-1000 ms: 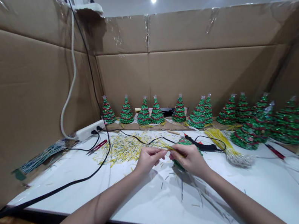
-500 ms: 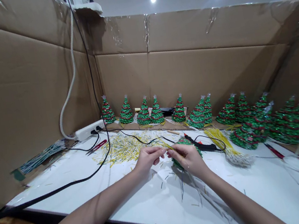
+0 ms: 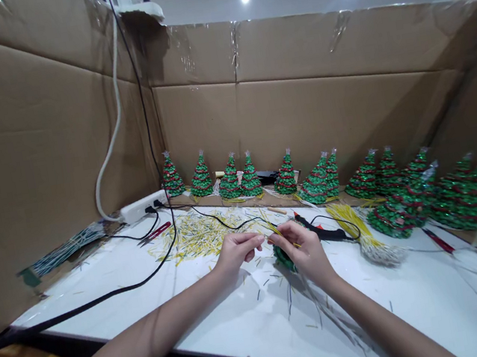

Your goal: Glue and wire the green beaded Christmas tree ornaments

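My right hand [image 3: 306, 252] is closed on several thin yellow wires [image 3: 271, 225], whose ends stick out past the fingertips. To its left, my left hand [image 3: 236, 254] is pinched, thumb against forefinger, close to the wire ends; anything between those fingertips is too small to make out. A green beaded Christmas tree [image 3: 284, 259] lies under my right hand and is mostly hidden by it. Pale wire strands [image 3: 334, 315] trail across the table below my right wrist. Just beyond that hand rests a black glue gun [image 3: 327, 233].
Yellow and white wire clippings [image 3: 202, 233] cover the table's middle. Red-handled snips [image 3: 156, 233] lie left, near a white power strip [image 3: 143, 208]. A yellow wire bundle [image 3: 351, 223] lies right. Finished trees [image 3: 284, 175] line the cardboard wall [image 3: 322, 103]. A black cable [image 3: 115, 292] crosses the front left.
My right hand has rolled and lifted slightly, its fingers now covering more of the tree, and the yellow wires have shifted with it. My left hand has barely moved.
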A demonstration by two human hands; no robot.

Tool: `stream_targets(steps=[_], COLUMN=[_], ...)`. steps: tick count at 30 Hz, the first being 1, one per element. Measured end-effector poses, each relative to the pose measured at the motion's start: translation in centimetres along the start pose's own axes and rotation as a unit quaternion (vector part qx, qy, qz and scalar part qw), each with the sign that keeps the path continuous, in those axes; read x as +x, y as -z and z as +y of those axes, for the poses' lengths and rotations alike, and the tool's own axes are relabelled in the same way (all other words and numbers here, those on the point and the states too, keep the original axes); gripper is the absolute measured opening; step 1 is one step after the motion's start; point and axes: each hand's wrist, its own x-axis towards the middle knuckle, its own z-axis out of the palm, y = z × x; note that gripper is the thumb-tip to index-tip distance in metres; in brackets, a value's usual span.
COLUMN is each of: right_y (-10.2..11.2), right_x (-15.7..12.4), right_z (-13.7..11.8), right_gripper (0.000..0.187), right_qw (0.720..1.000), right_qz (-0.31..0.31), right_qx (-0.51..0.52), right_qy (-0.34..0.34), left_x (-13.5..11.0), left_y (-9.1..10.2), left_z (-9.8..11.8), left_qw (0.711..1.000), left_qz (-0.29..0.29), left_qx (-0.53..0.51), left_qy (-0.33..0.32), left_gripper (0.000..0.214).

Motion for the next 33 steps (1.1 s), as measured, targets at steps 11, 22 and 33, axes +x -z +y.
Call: stream_targets(steps=[11,22,33], right_y=[-0.5,-0.5,-0.3], right_x=[-0.3,0.0,0.0], right_z=[-0.5,-0.4,-0.3], right_gripper=[0.024,0.028,0.032], right_qw=[0.999,0.992,0.992], right_qz=[-0.019,-0.047,-0.051], right_qx=[-0.041,-0.113,-0.113], right_qy=[-0.023,0.005,0.005], left_x=[-0.6,-0.2,-0.4], left_y=[-0.6,-0.3,-0.6], left_z=[1.1,0.4,1.0], left_qw=[0.999,0.999,0.999], left_qz=[-0.008,-0.007,-0.010], left_qx=[0.050,0.034,0.049], left_qy=[-0.014,-0.020,-0.021], left_gripper=[0.036,0.032,0.036])
